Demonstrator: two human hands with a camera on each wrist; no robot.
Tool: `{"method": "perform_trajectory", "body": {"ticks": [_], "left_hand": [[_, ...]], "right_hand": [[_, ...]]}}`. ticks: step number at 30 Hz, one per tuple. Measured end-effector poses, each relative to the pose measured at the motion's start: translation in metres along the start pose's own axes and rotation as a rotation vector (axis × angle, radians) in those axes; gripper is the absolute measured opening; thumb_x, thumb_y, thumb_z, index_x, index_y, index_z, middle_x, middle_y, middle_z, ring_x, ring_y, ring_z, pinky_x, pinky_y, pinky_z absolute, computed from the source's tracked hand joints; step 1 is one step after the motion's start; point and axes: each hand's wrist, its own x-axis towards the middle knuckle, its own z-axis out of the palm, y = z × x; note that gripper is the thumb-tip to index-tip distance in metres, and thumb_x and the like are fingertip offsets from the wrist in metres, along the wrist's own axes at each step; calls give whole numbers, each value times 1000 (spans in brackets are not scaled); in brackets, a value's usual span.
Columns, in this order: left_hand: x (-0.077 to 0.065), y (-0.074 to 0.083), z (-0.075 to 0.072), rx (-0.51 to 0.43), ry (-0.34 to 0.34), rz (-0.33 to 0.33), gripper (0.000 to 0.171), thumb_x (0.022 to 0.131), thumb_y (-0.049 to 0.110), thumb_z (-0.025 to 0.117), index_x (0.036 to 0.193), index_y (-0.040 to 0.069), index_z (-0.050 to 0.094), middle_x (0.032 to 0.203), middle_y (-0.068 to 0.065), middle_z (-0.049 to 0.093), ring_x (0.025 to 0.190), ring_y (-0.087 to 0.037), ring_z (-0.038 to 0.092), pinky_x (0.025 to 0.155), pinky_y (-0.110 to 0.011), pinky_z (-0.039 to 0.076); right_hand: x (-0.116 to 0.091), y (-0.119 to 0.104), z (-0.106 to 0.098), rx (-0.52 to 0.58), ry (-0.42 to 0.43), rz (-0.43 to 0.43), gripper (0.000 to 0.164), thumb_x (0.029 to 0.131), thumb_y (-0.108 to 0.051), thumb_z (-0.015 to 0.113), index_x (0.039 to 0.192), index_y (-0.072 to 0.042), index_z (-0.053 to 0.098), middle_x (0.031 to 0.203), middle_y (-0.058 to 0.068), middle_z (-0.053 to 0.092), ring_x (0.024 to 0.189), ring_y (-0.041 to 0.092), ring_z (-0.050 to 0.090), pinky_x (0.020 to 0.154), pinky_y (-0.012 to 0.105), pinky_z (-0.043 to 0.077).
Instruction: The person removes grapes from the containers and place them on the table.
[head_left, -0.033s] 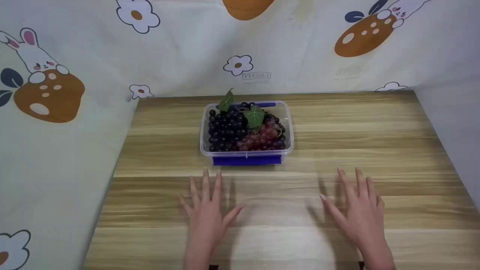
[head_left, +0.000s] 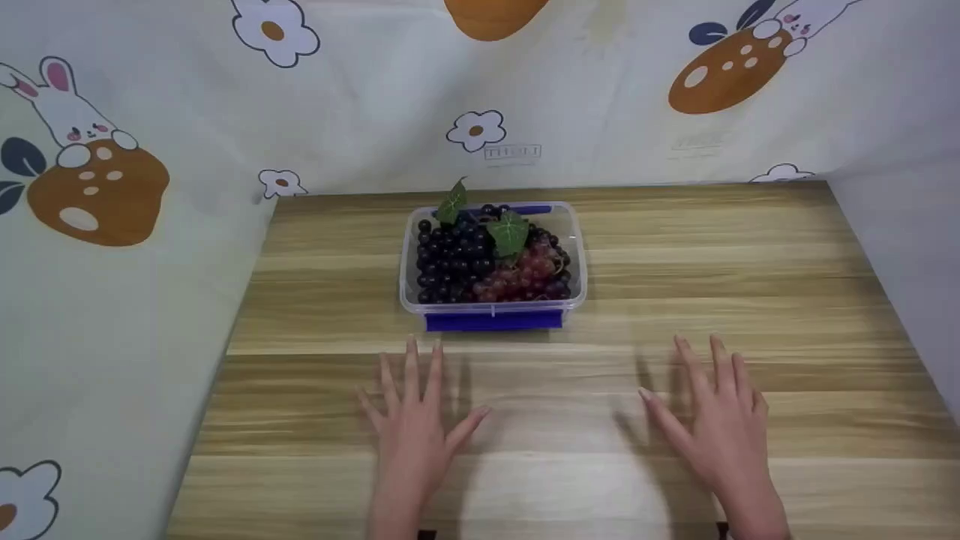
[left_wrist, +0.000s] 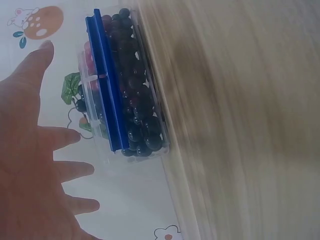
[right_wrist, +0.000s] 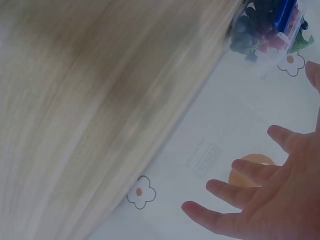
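Observation:
A clear plastic container (head_left: 493, 307) with blue clips (left_wrist: 107, 82) stands on the wooden table, lidless from above. Dark grapes (head_left: 454, 259) fill its left side, and a reddish bunch (head_left: 525, 274) lies at the front right. Two green leaves stick up among them, one leaf (head_left: 510, 234) over the middle and the other leaf (head_left: 452, 202) past the back rim. My left hand (head_left: 414, 435) is held palm down with fingers spread, its fingertips just short of the container's front. Farther right, my right hand (head_left: 724, 439) is likewise spread, holding nothing, apart from the container.
The wood-grain table (head_left: 712, 285) meets a pale cloth backdrop (head_left: 375, 112) printed with rabbits, orange fruit and flowers along its back and left edges. A plain pale surface (head_left: 915, 247) borders the right side. Both hands cast shadows on the tabletop.

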Motion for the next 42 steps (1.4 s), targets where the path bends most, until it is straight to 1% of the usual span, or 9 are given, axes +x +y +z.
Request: {"method": "perform_trajectory", "body": {"ticks": [6,12,16,23,26,30,33,37,42], "left_hand": [[5,-1,-3,-8,1,2,105,90,77,61,169,18,27,175,-18,18,156,-57,17,116,-86,12],[17,0,-4,-18,30,42,105,90,74,65,168,14,28,175,-18,20,156,-56,19,117,-84,9],[26,0,-5,-37,63,70,105,90,72,67,167,11,31,173,-21,24,155,-57,22,116,-85,12],[41,-5,-9,-88,53,57,104,93,70,65,167,7,28,173,-22,21,155,-56,20,117,-84,17],[47,-8,-9,-127,59,54,106,94,69,65,169,7,23,174,-23,20,156,-55,19,120,-81,17],[54,-13,-7,-186,80,65,108,95,67,66,169,5,19,173,-24,20,157,-53,19,121,-77,20],[60,-18,-4,-245,101,81,107,95,63,69,168,2,19,173,-25,21,157,-52,21,124,-72,23],[71,-22,-3,-338,118,95,107,96,57,71,167,-2,18,173,-27,18,158,-49,19,128,-63,21],[82,-26,0,-433,111,77,108,97,57,71,168,0,12,176,-21,10,161,-43,12,131,-59,17]], "right_hand": [[5,-3,-2,4,-17,-1,83,97,-57,67,164,-19,37,169,30,25,149,61,25,105,87,28],[16,-7,-4,27,-13,-33,81,98,-54,68,164,-18,37,168,29,26,148,60,27,106,87,29],[24,-10,-3,48,-9,-59,82,97,-51,70,164,-17,37,167,30,28,148,60,29,107,86,29],[44,-22,-1,88,-40,-110,83,99,-48,70,166,-14,35,168,30,28,148,59,32,110,82,32],[56,-29,2,125,-43,-144,82,99,-46,72,165,-12,36,166,30,32,148,57,34,113,80,32],[72,-38,8,198,-39,-207,80,98,-40,75,162,-6,40,164,29,38,147,54,38,119,72,32],[84,-47,11,252,-63,-236,78,99,-37,75,161,-3,42,163,29,40,148,52,39,122,68,32],[102,-60,12,289,-115,-256,77,100,-36,74,161,-2,42,163,27,40,149,50,39,123,66,31],[123,-73,15,316,-140,-301,75,100,-31,75,160,0,43,162,28,41,149,49,39,124,63,32]]}}
